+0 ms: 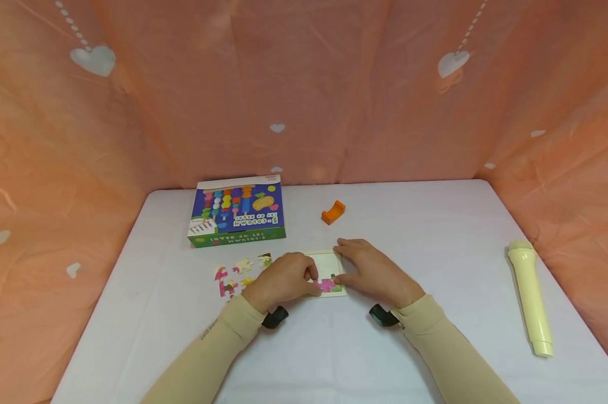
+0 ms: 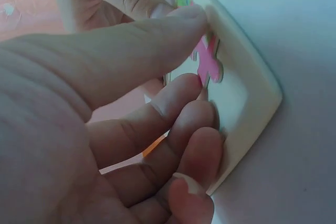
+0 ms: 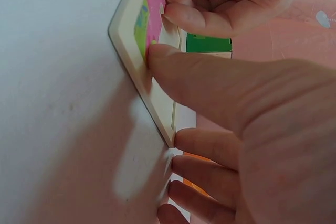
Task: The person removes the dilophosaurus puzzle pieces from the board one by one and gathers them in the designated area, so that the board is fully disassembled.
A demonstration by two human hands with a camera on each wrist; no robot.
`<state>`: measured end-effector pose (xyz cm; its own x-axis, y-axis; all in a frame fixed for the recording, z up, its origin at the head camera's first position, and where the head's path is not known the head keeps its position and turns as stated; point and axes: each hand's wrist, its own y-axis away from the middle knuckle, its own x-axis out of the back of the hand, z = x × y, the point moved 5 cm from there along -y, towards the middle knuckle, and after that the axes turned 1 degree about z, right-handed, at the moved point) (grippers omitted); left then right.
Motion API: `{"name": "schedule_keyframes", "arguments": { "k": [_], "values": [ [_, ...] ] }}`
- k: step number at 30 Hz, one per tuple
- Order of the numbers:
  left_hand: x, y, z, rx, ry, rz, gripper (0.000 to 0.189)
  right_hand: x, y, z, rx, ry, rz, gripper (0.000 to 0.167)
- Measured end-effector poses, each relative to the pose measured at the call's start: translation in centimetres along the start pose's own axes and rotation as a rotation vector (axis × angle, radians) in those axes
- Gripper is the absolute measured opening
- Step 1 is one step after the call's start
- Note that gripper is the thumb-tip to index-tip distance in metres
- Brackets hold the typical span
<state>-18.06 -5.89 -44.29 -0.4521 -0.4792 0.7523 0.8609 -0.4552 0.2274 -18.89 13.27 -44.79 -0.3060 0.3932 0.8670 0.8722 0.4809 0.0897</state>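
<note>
A pale puzzle board (image 1: 326, 260) with a raised rim lies on the table, with joined pink and green pieces along its near side. My left hand (image 1: 287, 279) is over the board's left part, thumb and index finger pinching a pink puzzle piece (image 2: 209, 65); its other fingers curl against the board. At the right side, my right hand (image 1: 377, 275) rests with its thumb pressing the green-and-pink pieces (image 3: 148, 17). The right index finger touches the board's far corner, and the remaining fingers extend beside it. Loose puzzle pieces (image 1: 228, 289) lie left of the board, partly hidden by my left hand.
A blue and green bead-set box (image 1: 238, 213) stands at the back left. Behind the board sits an orange curved block (image 1: 333, 212). A pale yellow microphone-shaped tube (image 1: 531, 300) lies along the right side. Orange cloth (image 1: 304, 101) hangs around the white table (image 1: 304, 359).
</note>
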Motion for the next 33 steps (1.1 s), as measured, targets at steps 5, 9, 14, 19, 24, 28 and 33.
{"name": "schedule_keyframes", "arguments": {
  "k": [5,9,14,19,24,28,33],
  "values": [
    [-0.37,-0.02,-0.08,-0.004,-0.008,0.01,0.022,-0.15,-0.01,0.0,-0.002,-0.006,-0.001,0.068],
    [-0.7,-0.08,-0.09,-0.001,-0.03,0.005,0.02,-0.29,0.02,0.15,-0.009,-0.006,-0.004,0.068],
    [-0.69,-0.07,0.02,0.009,-0.047,0.005,0.021,-0.22,-0.05,0.24,-0.003,-0.001,-0.001,0.068],
    [-0.58,-0.12,0.05,0.038,-0.041,0.008,0.022,0.06,-0.15,0.05,0.009,-0.002,0.002,0.068],
    [-0.42,-0.1,0.26,0.037,-0.017,0.017,0.02,0.08,-0.17,0.1,0.006,0.002,0.0,0.068],
    [-0.43,-0.04,0.37,0.032,0.012,0.011,0.017,0.02,-0.15,0.14,-0.003,-0.004,-0.002,0.069],
    [-0.41,-0.02,0.38,0.04,0.017,0.002,0.019,-0.01,-0.16,0.16,-0.005,-0.013,-0.002,0.069]
  ]
}}
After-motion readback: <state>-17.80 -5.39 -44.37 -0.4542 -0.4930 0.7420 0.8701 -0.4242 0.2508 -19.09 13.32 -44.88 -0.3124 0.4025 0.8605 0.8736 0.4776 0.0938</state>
